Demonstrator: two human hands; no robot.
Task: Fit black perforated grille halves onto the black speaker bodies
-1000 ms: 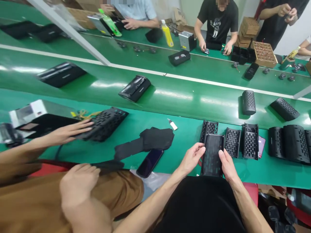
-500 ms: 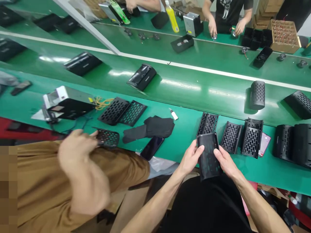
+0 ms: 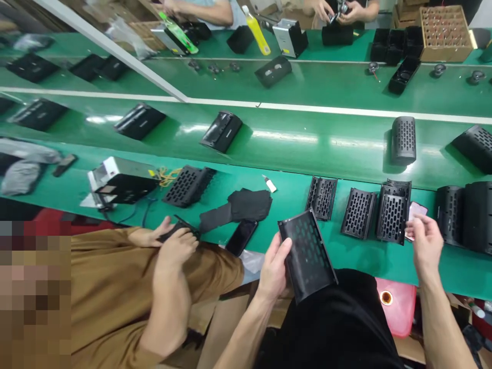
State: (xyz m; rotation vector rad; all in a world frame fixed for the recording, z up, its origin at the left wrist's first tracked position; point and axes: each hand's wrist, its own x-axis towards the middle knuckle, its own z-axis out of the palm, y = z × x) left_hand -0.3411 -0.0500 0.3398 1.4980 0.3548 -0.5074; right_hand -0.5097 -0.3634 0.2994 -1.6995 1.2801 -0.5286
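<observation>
My left hand (image 3: 274,266) grips a curved black grille panel (image 3: 307,256) by its left edge. The panel is tilted over my lap, its smooth inner side up and rows of slots faintly visible. My right hand (image 3: 426,246) is off the panel, its fingers curled together beside a stack of slotted grilles (image 3: 394,215) and over a pink-backed phone (image 3: 417,211). What those fingers pinch, if anything, I cannot make out. Left of the stack lie another grille (image 3: 358,212) and a slotted grille farther left (image 3: 323,197).
At left, a co-worker in a brown shirt (image 3: 115,287) handles a dark part. Black sheets (image 3: 249,205), a dark phone (image 3: 241,237) and a small white bottle (image 3: 269,183) lie between us. Black speaker housings (image 3: 403,141) stand on the green belt; larger ones (image 3: 449,215) stand at right.
My right hand has let go of the panel and moved right to the grille stack. My left hand has shifted left with the panel, now more tilted. The co-worker's hands have come together.
</observation>
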